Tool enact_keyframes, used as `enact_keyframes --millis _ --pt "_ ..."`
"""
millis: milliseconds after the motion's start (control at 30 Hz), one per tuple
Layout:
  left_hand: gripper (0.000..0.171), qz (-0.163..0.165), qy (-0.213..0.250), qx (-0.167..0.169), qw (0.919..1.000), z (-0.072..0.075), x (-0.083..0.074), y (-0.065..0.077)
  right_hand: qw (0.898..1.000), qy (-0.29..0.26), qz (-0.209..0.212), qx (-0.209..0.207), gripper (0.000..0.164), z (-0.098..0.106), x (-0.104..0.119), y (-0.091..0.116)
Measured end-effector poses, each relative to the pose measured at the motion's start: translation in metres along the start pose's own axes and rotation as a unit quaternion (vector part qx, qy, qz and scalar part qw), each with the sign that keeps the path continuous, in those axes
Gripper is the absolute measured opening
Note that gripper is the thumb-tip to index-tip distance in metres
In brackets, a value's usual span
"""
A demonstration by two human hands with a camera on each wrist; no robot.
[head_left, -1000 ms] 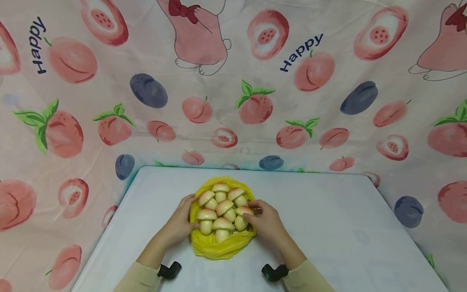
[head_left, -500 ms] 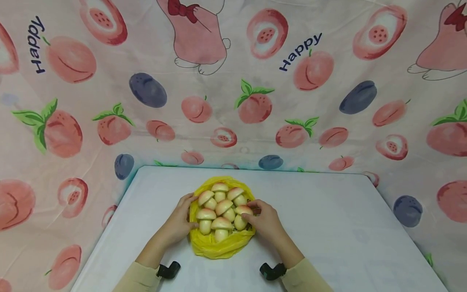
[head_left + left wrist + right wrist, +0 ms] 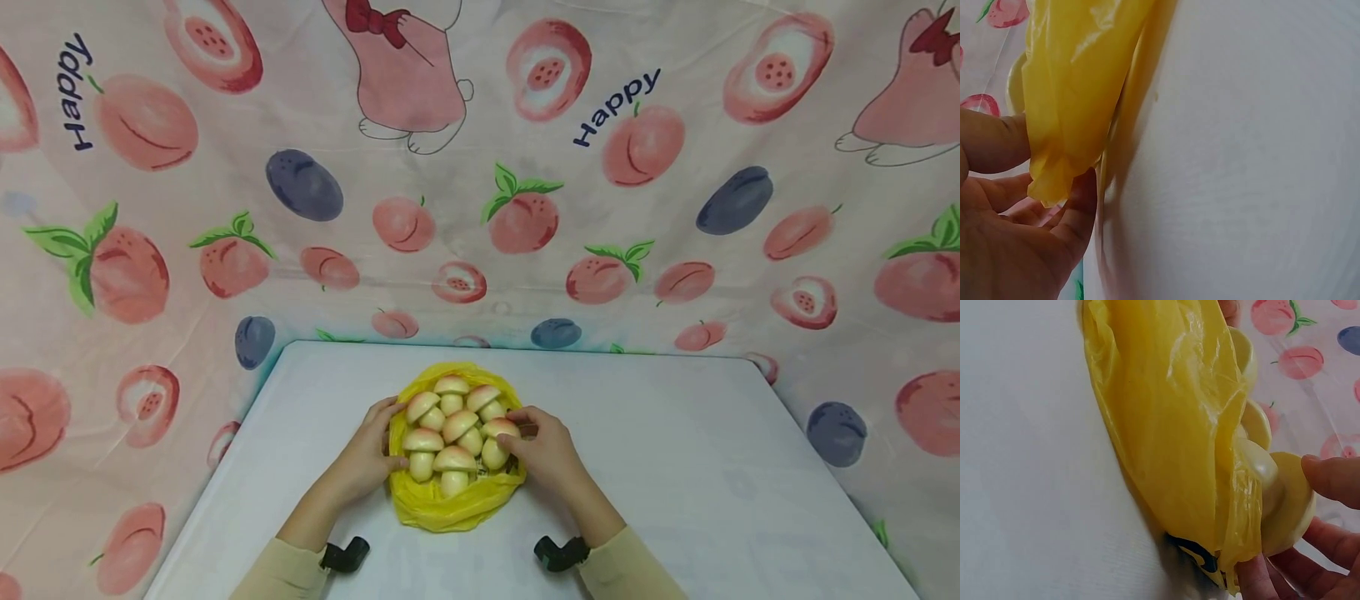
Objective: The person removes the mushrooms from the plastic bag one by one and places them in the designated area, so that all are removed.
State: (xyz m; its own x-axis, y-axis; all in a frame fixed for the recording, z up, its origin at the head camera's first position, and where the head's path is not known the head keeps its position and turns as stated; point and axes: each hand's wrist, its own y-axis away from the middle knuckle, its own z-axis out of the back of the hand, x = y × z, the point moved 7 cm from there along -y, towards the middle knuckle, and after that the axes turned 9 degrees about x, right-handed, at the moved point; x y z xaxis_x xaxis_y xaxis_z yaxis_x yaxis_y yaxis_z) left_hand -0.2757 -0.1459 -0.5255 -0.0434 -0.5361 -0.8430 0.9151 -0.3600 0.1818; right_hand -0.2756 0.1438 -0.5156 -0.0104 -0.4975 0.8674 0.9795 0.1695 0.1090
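A yellow plastic bag (image 3: pixel 453 512) lies on the white table with its top folded open. Several toy mushrooms (image 3: pixel 422 442), pale and glossy with pink-tinged caps, are packed inside. At the bag's left side, my left hand (image 3: pixel 366 457) holds the edge, thumb at the rim and fingers around the outside; the left wrist view has the bag's plastic (image 3: pixel 1082 94) between them. My right hand (image 3: pixel 553 454) grips the rightmost toy mushroom (image 3: pixel 495 452). In the right wrist view, thumb and fingers close around this mushroom's cap (image 3: pixel 1297 506), at the bag's rim.
The white table (image 3: pixel 675 467) extends to both sides of the bag. Behind it hangs a fruit-print cloth (image 3: pixel 465 225). A black wrist camera (image 3: pixel 347 555) is on the left wrist and another black camera (image 3: pixel 561 553) on the right.
The rightmost toy mushroom has shifted slightly upward with my right hand, showing more dark print on the bag below it. My left hand stays in place.
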Motion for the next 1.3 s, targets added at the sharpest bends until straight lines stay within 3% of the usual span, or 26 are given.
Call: enact_keyframes --millis 500,967,1300 --pt "0.086 -0.002 0.038 0.004 0.9993 0.0 0.004 -0.002 1.0 -0.024 -0.005 0.007 0.035 0.003 0.003 -0.003" --pt "0.086 0.004 0.026 -0.001 0.9997 0.001 0.002 0.0 0.997 -0.076 0.011 0.033 0.038 0.019 0.002 -0.007" --pt "0.085 0.006 0.03 0.001 0.9995 0.0 0.004 -0.001 0.997 -0.072 0.001 0.029 0.043 0.035 -0.006 -0.012"
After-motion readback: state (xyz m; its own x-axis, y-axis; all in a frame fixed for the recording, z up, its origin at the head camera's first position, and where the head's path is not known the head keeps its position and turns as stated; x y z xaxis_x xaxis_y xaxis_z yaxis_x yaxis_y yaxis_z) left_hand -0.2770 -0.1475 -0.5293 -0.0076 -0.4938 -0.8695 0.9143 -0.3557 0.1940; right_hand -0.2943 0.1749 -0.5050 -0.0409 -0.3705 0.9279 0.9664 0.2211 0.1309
